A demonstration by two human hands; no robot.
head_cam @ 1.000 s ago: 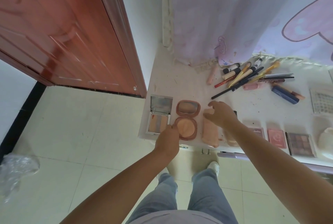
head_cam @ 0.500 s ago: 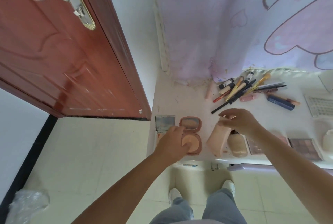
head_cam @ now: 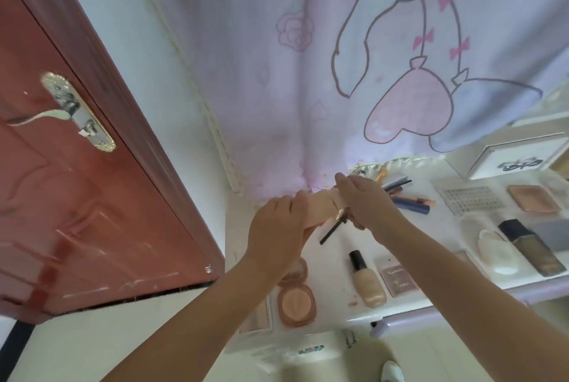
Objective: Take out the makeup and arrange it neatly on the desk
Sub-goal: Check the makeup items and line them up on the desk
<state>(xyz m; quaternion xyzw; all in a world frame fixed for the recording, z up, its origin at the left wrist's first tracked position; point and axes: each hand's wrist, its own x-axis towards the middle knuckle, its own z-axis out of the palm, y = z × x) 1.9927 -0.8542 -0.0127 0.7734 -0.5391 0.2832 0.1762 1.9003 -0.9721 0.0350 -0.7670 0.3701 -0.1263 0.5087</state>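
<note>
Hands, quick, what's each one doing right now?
Left hand: gripping one end of the pink pouch.
Right hand: gripping the pouch's other end.

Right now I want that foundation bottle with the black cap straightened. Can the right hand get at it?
Probably not at once: the right hand and left hand both grip the pink tube. The foundation bottle lies uncovered on the desk, just below, so the way is free once the tube goes down.

My left hand (head_cam: pixel 278 227) and right hand (head_cam: pixel 366 200) were bare, forearms unsleeved; I wore a white shoe (head_cam: pixel 392 372).
</note>
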